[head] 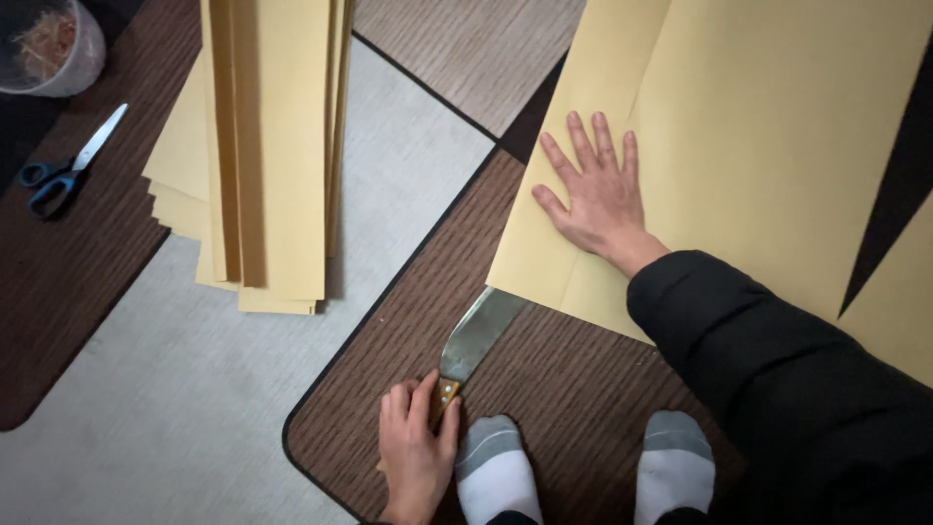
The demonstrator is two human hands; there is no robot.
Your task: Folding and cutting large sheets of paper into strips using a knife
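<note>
My right hand (595, 199) lies flat with fingers spread on a large folded sheet of yellow-brown paper (758, 146), near its lower left corner. A black sleeve covers that arm. My left hand (416, 452) grips the wooden handle of a broad-bladed knife (474, 335) low on the dark wood-grain mat (544, 389). The blade points up and to the right, and its tip meets the paper's near edge, where it slips out of sight. My two feet in grey and white socks (496, 467) rest on the mat beside the left hand.
A stack of long cut yellow-brown paper strips (267, 146) lies at upper left on a pale grey floor mat (175, 389). Blue-handled scissors (68, 165) and a clear plastic container (49, 44) sit at far left on another dark mat.
</note>
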